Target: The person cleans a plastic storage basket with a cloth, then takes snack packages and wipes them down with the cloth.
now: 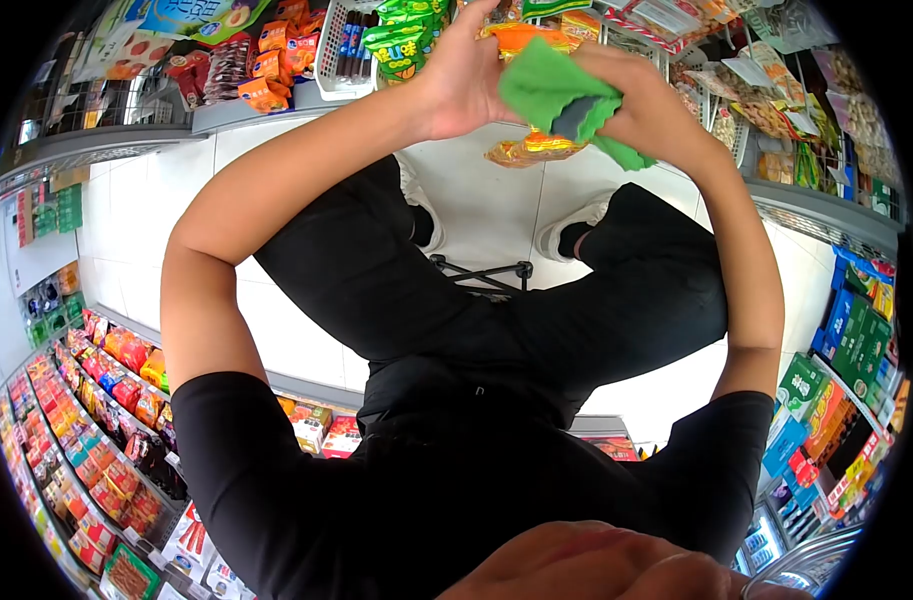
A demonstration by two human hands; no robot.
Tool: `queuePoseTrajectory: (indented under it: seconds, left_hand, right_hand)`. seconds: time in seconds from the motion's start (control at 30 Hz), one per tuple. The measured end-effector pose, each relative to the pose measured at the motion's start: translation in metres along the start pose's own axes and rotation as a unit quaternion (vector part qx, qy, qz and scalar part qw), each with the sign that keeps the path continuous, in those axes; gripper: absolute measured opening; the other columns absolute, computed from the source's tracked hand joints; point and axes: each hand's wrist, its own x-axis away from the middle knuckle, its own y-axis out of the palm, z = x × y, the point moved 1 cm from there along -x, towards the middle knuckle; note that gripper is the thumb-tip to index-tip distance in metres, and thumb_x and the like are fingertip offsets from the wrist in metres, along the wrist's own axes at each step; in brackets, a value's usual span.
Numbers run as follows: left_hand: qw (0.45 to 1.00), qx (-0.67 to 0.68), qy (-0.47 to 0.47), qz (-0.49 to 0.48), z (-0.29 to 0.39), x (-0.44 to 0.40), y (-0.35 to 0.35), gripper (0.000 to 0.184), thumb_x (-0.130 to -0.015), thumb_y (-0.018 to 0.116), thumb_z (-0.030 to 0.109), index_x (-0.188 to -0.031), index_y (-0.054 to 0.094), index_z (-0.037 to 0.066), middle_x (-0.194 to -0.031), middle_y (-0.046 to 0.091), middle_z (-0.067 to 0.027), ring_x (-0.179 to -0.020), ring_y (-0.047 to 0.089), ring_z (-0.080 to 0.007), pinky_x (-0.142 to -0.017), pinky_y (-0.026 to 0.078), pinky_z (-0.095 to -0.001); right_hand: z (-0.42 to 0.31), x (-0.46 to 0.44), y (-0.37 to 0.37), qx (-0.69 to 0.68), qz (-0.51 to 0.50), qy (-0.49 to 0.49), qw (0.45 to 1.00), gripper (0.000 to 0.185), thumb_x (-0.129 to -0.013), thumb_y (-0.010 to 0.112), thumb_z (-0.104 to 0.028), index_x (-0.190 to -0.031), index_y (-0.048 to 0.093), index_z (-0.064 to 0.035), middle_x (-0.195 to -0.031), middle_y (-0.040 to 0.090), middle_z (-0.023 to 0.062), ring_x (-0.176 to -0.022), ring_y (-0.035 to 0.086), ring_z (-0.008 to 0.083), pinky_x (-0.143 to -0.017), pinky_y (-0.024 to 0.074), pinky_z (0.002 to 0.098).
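Note:
My right hand (651, 105) is closed on a green cloth (551, 85), which is bunched up and has a grey patch at its lower edge. Just left of it, my left hand (461, 80) reaches up, thumb to the right, at an orange-and-yellow snack bag (534, 148). The lower end of this bag shows below the hands, over the floor. Cloth and fingers cover its middle, so my left hand's grip is only partly visible. Behind the hands, green snack bags (401, 45) stand by a white basket (334, 60).
Orange packets (271, 60) fill the shelf at upper left, and more bagged food (766, 95) the upper right. Shelves of colourful packs (106, 430) rise at lower left; boxes (826, 390) stand at right. Black folding legs (481, 275) sit between my shoes.

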Motion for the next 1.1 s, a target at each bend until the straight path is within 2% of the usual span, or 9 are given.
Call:
queuePoseTrajectory:
  seconds: [0.13,0.33,0.43,0.63,0.73,0.83,0.93,1.03,1.1]
  left_hand:
    - [1.000,0.005,0.018,-0.013,-0.004,-0.005,0.000,0.085,-0.095,0.027,0.072,-0.147,0.043,0.008,-0.140,0.056,-0.0121,-0.127,0.056,-0.0284,-0.105,0.046,-0.0448]
    - [0.997,0.023,0.011,0.068,0.009,0.010,0.018,0.084,-0.095,0.029,0.072,-0.143,0.049,0.006,-0.139,0.058,-0.0121,-0.125,0.057,-0.0268,-0.109,0.042,-0.0413]
    - [0.999,0.036,0.022,0.010,0.005,-0.005,-0.003,0.083,-0.095,0.029,0.072,-0.141,0.051,0.006,-0.137,0.059,-0.0130,-0.125,0.057,-0.0279,-0.108,0.044,-0.0427]
    - [0.998,0.047,0.026,0.020,-0.003,-0.010,-0.011,0.084,-0.094,0.030,0.072,-0.140,0.051,0.006,-0.135,0.061,-0.0138,-0.123,0.059,-0.0284,-0.107,0.045,-0.0427]
    - [0.999,0.029,0.012,0.006,-0.001,-0.009,-0.014,0.082,-0.095,0.029,0.071,-0.141,0.051,0.007,-0.135,0.061,-0.0131,-0.119,0.062,-0.0285,-0.103,0.048,-0.0433]
    - [1.000,-0.011,0.006,-0.006,0.002,-0.012,-0.017,0.078,-0.096,0.028,0.068,-0.143,0.048,0.009,-0.135,0.061,-0.0121,-0.118,0.064,-0.0280,-0.100,0.051,-0.0440]
    - [0.999,-0.039,0.008,-0.021,0.005,-0.014,-0.016,0.076,-0.097,0.027,0.066,-0.145,0.046,0.010,-0.135,0.061,-0.0112,-0.118,0.064,-0.0276,-0.097,0.053,-0.0448]
    - [0.998,-0.051,-0.007,-0.048,0.010,-0.009,-0.012,0.076,-0.097,0.028,0.067,-0.146,0.044,0.010,-0.134,0.061,-0.0115,-0.117,0.064,-0.0278,-0.097,0.053,-0.0459]
    - [0.997,-0.060,-0.009,-0.055,0.011,-0.006,-0.009,0.077,-0.096,0.029,0.067,-0.146,0.044,0.010,-0.133,0.061,-0.0122,-0.117,0.064,-0.0281,-0.098,0.053,-0.0465]
  right_hand:
    - [-0.007,0.000,0.004,-0.017,-0.066,0.000,0.998,0.043,-0.066,0.072,-0.002,-0.108,0.062,-0.0025,-0.098,0.064,0.0135,-0.091,0.062,0.0360,-0.079,0.0503,0.0402]
    - [-0.001,-0.001,-0.013,0.009,0.004,0.052,0.999,0.039,-0.069,0.069,0.000,-0.107,0.060,0.0016,-0.099,0.062,0.0155,-0.094,0.060,0.0377,-0.086,0.0491,0.0404]
    - [-0.004,0.000,-0.001,-0.013,-0.011,-0.020,1.000,0.038,-0.069,0.070,0.000,-0.106,0.061,0.0012,-0.098,0.062,0.0151,-0.093,0.060,0.0373,-0.085,0.0494,0.0400]
    - [0.000,0.000,0.003,-0.029,-0.079,-0.013,0.996,0.034,-0.070,0.072,-0.003,-0.103,0.063,0.0008,-0.095,0.063,0.0137,-0.092,0.062,0.0366,-0.083,0.0499,0.0401]
    - [-0.006,0.000,-0.002,-0.041,-0.141,0.014,0.989,0.037,-0.070,0.069,-0.003,-0.108,0.064,-0.0048,-0.097,0.064,0.0108,-0.092,0.062,0.0371,-0.079,0.0510,0.0411]
    - [-0.001,0.002,-0.003,-0.012,-0.111,-0.020,0.994,0.038,-0.070,0.069,-0.003,-0.108,0.064,-0.0051,-0.095,0.064,0.0110,-0.091,0.062,0.0363,-0.079,0.0508,0.0407]
    - [0.002,0.002,-0.010,0.010,-0.064,0.008,0.998,0.037,-0.071,0.070,-0.005,-0.107,0.064,-0.0047,-0.094,0.063,0.0115,-0.090,0.062,0.0354,-0.078,0.0507,0.0409]
    - [0.014,0.005,-0.012,0.007,-0.020,0.057,0.998,0.048,-0.067,0.062,0.007,-0.114,0.060,0.0013,-0.108,0.062,0.0158,-0.102,0.060,0.0363,-0.090,0.0476,0.0367]
    - [0.013,0.002,-0.009,0.024,0.052,0.051,0.997,0.048,-0.067,0.061,0.008,-0.114,0.059,0.0020,-0.107,0.061,0.0159,-0.100,0.059,0.0362,-0.091,0.0473,0.0366]
